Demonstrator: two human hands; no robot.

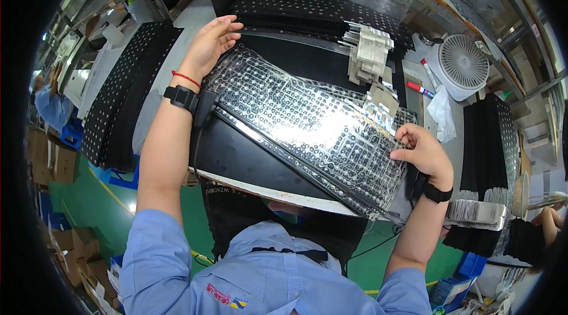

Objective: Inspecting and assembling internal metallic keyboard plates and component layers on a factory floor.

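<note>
A long clear plastic keyboard membrane sheet (284,102) with rows of printed rings and traces lies slanted across the black work surface (231,155). My right hand (427,152) has its thumb and forefinger closed on the right edge of this sheet. Over the sheet's far left corner is my left hand (213,42), fingers apart and bent, with nothing visible in it. A narrow dark bar (278,149) runs along the sheet's near edge. Just beyond the sheet, a stack of flat silvery connector tails (371,54) hangs over the surface.
Black dotted sheets are stacked at the back (319,10), with another pile at left (121,84) and one at right (488,143). A white fan (464,63), a red marker (419,88) and a crumpled white tissue (441,113) sit at right. Cables hang near the front edge.
</note>
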